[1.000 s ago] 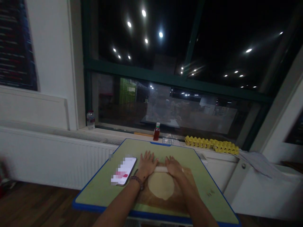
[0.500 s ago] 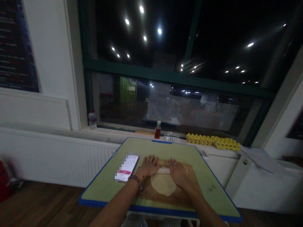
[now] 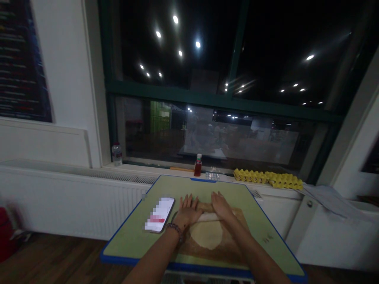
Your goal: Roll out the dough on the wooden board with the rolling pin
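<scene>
A pale rolling pin [image 3: 211, 217] lies across the upper edge of a flat, roundish sheet of dough [image 3: 206, 235]. Beneath the dough is a brown wooden board [image 3: 204, 252]. My left hand [image 3: 187, 211] presses on the pin's left end, its fingers stretched forward and spread, with a beaded bracelet at the wrist. Over the right end, my right hand [image 3: 220, 206] is bent with its fingers close together; the pin's end under it is hidden. Left of my left hand is a phone [image 3: 160, 215] with its screen lit and partly blurred.
The board rests on a small green table [image 3: 133, 240] with a blue rim. On the windowsill behind stand a sauce bottle [image 3: 197, 165], a water bottle [image 3: 117, 154] and yellow egg cartons [image 3: 268, 178]. Papers [image 3: 327, 201] lie at right. A white radiator [image 3: 74, 201] is at left.
My right hand has shifted slightly forward and its fingers have drawn together. The rolling pin now slants a little more. The view has tilted slightly, so everything sits lower.
</scene>
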A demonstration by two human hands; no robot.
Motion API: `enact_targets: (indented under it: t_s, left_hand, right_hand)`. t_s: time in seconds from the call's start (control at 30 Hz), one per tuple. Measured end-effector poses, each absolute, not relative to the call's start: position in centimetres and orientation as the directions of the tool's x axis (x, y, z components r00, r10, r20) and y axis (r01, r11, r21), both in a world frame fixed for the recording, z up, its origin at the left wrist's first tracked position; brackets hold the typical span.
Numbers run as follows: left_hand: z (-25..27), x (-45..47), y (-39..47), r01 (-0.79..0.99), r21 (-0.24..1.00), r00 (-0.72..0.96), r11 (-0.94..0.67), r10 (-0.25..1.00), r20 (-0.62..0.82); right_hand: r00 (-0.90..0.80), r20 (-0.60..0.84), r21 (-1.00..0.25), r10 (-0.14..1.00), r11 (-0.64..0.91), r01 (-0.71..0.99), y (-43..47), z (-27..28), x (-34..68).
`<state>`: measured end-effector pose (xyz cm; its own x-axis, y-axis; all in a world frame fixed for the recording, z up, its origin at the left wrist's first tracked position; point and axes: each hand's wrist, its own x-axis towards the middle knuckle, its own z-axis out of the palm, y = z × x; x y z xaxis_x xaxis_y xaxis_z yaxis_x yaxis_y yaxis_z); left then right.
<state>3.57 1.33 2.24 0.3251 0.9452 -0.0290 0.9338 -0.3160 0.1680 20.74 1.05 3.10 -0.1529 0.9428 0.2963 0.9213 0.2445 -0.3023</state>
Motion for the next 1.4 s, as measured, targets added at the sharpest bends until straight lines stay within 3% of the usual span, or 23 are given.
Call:
enact_targets:
  t_s: [0.23,0.43,0.6,0.7,0.8,0.9,1.03,1.2,1.3,1.4]
  left_hand:
    - [2.3,3.5,1.7,0.930,0.154,0.341,-0.333,0.940,-0.026]
    - [1.6,4.8,1.5,0.916,0.176,0.348,-0.360,0.932,0.098]
    - [0.3,5.9,0.4,0.843,0.149,0.468,-0.516,0.842,0.269]
    - [0.3,4.9,-0.2,0.769,0.139,0.570,-0.624,0.768,0.291]
    - [0.8,3.3,-0.4,0.776,0.130,0.569,-0.617,0.774,0.278]
    - [1.0,2.1,-0.4,0.795,0.119,0.552,-0.594,0.791,0.262]
    - [0.5,1.7,-0.6,0.777,0.085,0.570,-0.623,0.755,0.323]
    - [0.6,1.9,-0.7,0.763,0.020,0.591,-0.646,0.710,0.383]
    - [0.7,1.9,0.0,0.762,0.012,0.599,-0.647,0.713,0.363]
    - [0.3,1.9,1.1,0.782,0.034,0.574,-0.622,0.740,0.351]
  right_hand:
    - [-0.039,0.303,-0.227,0.952,0.112,0.968,1.6,2.3,18.3]
    - [-0.053,0.317,-0.176,0.947,0.113,0.978,1.2,1.0,18.6]
    - [-0.191,0.280,-0.160,0.941,0.242,0.957,0.6,0.0,19.5]
    - [-0.297,0.231,-0.168,0.927,0.339,0.926,-0.2,-0.5,20.8]
    - [-0.421,0.195,-0.186,0.886,0.455,0.871,-1.2,-0.5,22.2]
    - [-0.439,0.233,-0.186,0.868,0.483,0.855,-2.0,-0.5,22.9]
    - [-0.393,0.375,-0.039,0.840,0.438,0.898,-2.8,-1.6,22.7]
    - [-0.445,0.543,0.180,0.712,0.419,0.890,-3.1,-3.2,22.8]
    - [-0.493,0.509,0.210,0.705,0.454,0.866,-2.2,-3.2,23.1]
    - [-0.491,0.418,0.142,0.765,0.479,0.866,-0.8,-2.9,23.2]
